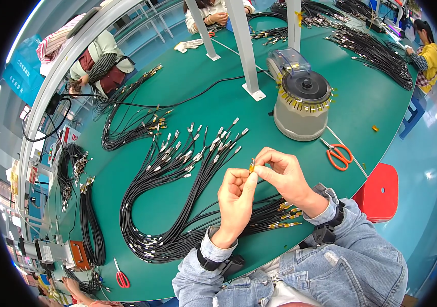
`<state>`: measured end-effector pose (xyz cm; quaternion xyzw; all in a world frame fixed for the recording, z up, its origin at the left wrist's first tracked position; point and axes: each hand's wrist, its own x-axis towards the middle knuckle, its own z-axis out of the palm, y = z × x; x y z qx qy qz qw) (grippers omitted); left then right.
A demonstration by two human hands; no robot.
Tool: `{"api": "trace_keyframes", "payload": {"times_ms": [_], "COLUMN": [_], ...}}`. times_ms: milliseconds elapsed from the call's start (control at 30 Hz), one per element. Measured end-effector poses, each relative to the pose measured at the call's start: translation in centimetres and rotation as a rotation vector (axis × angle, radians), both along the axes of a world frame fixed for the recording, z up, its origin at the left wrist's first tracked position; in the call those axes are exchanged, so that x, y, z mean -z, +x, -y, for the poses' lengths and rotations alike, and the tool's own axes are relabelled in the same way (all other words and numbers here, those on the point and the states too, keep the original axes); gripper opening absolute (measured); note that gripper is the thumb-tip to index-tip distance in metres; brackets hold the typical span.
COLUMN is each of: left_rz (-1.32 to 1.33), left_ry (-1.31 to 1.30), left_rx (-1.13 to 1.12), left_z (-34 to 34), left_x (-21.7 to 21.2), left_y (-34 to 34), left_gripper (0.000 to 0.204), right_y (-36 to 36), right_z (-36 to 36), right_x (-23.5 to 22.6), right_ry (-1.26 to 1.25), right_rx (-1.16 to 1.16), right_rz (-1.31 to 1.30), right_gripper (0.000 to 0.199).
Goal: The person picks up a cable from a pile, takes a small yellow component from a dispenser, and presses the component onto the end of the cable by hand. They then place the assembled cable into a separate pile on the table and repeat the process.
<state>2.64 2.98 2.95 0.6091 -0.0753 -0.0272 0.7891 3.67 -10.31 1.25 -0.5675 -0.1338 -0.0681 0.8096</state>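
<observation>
In front of me, my left hand (236, 199) and my right hand (284, 176) meet, fingertips closed in a pinch. Between them is a small metal connector with yellow tape (252, 167); whether a cable is attached is hidden by the fingers. Under and beside my wrists lies a large curved bundle of black cables (144, 225). Some of its ends carry silvery connectors (190, 153), and others, near my right wrist, carry yellow-taped connectors (286, 221). Beyond my right hand stands a round tape dispenser (301, 115) with short yellow strips sticking out around its rim.
Orange-handled scissors (339, 156) lie right of my hands, red-handled scissors (121, 279) at the near left. More cable bundles (92, 225) spread across the green table (218, 102). White posts (244, 46) rise from it. A red stool (379, 193) stands by the right edge. Other people work around the table.
</observation>
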Motion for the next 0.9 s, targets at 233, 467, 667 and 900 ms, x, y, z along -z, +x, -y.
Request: {"api": "trace_keyframes", "payload": {"times_ms": [233,467,667,900], "left_rz": [0.029,0.051,0.038,-0.056], "left_ry": [0.034,0.023,0.031,-0.033], "left_rx": [0.064,0.076,0.081,0.111], "left_z": [-0.6,-0.5,-0.7,-0.8], "left_x": [-0.2,0.2,0.4,0.1], "left_y": [0.0,-0.1,0.0,0.1], "left_gripper": [0.011,0.014,0.015,0.019], "right_y": [-0.2,-0.4,-0.1,-0.1], "right_z": [0.2,0.0,0.2,0.3], "right_x": [-0.8,-0.9,-0.4,-0.9], "right_ry": [0.03,0.188,-0.086,0.041], "right_rx": [-0.072,-0.156,-0.02,-0.102], "right_rz": [-0.031,-0.147,0.054,-0.056], "right_gripper": [0.008,0.008,0.009,0.009]}}
